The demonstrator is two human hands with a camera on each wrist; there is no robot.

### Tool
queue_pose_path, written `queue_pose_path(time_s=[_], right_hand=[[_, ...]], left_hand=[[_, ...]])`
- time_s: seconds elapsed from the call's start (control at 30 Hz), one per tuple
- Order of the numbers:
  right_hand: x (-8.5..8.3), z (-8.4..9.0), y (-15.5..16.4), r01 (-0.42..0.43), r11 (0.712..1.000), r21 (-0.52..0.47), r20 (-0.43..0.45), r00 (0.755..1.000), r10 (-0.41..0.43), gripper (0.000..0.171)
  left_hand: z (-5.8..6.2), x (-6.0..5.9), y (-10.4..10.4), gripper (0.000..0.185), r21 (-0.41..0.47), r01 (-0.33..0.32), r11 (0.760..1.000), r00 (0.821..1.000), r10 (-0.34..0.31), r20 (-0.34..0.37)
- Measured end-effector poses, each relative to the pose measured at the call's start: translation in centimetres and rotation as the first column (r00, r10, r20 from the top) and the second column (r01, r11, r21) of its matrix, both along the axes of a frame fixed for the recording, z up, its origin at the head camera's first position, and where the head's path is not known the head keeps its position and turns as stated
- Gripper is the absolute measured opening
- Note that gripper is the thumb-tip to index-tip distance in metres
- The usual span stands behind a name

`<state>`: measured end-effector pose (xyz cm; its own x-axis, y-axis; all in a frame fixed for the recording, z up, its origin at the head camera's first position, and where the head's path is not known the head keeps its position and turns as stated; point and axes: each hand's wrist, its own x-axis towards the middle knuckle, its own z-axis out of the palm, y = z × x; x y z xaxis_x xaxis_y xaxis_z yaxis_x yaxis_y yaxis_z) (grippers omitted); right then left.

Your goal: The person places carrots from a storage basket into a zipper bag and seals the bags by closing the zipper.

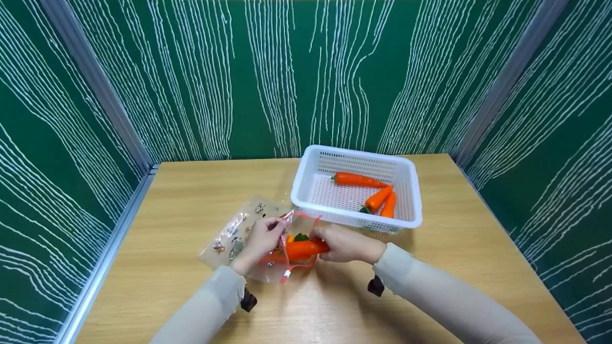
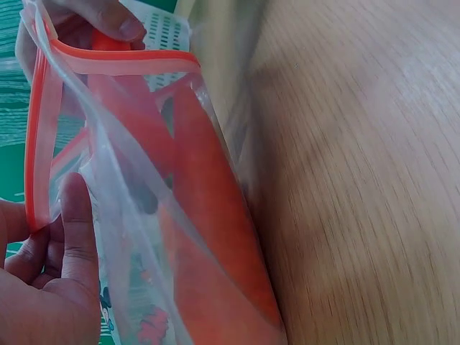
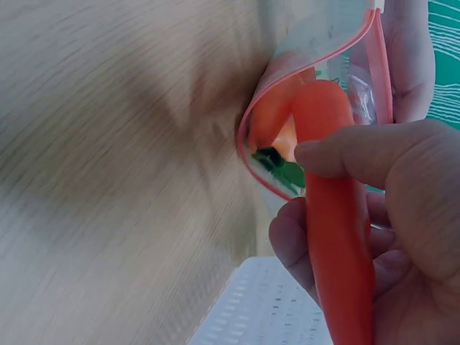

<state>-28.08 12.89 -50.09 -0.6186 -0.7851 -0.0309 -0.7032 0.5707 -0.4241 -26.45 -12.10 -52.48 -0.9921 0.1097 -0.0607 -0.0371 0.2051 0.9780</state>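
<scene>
- Head view: the left hand [image 1: 260, 239] pinches the red zip rim of a clear plastic bag with small printed figures [image 1: 239, 234], which lies on the light wooden table [image 1: 191, 191] left of centre. The right hand [image 1: 346, 243] is wrapped round a smooth orange toy carrot [image 1: 306, 249], whose tip sits in the bag's mouth. Just beyond, a white perforated plastic basket [image 1: 406, 191] holds three more carrots [image 1: 377, 198].
- Left wrist view: thumb and fingers [image 2: 75, 230] nip the bag's red rim [image 2: 39, 144], holding the mouth open; orange shapes show through the film.
- Right wrist view: the thumb [image 3: 359, 154] presses on the carrot [image 3: 338, 237], fingers curled beneath. Another carrot with a green top already lies inside.
- The carrot looks light, stiff and somewhat slick, best held mid-body; the bag is thin, limp and easily collapsed, best held by its stiffer rim.
</scene>
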Motion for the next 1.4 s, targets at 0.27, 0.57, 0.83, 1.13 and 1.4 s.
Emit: queue_pose_path(time_s=[0.27, 0.57, 0.83, 1.13, 1.4], right_hand=[[0.2, 0.1, -1.6, -0.061, 0.998, 0.011, -0.069, 0.996, 0.062, 0.022], [0.3, 0.1, -3.3, -0.022, 1.000, 0.011, -0.056, 0.998, 0.023, 0.014], [0.3, -0.1, -3.6, -0.012, 1.000, -0.015, 0.010, 1.000, 0.012, 0.016], [0.1, 0.5, -2.2, 0.072, 0.997, -0.033, 0.077, 0.995, -0.069, 0.037], [-0.1, 1.4, -0.5, 0.079, 0.995, -0.060, 0.124, 0.990, -0.071, 0.036]], left_hand=[[-0.2, 0.1, 0.2, 0.025, 0.043, 0.007, 0.999, 0.999, -0.005, -0.042], [-0.4, 0.0, 0.2, 0.027, 0.015, 0.008, 1.000, 0.999, -0.007, -0.051], [-0.4, 0.0, 0.1, 0.028, -0.030, 0.011, 1.000, 0.999, -0.012, -0.049], [-0.5, -0.1, 0.1, 0.027, 0.006, 0.003, 1.000, 0.999, -0.003, -0.033], [-0.5, -0.3, 0.3, 0.026, 0.075, 0.006, 0.997, 1.000, -0.005, -0.023]])
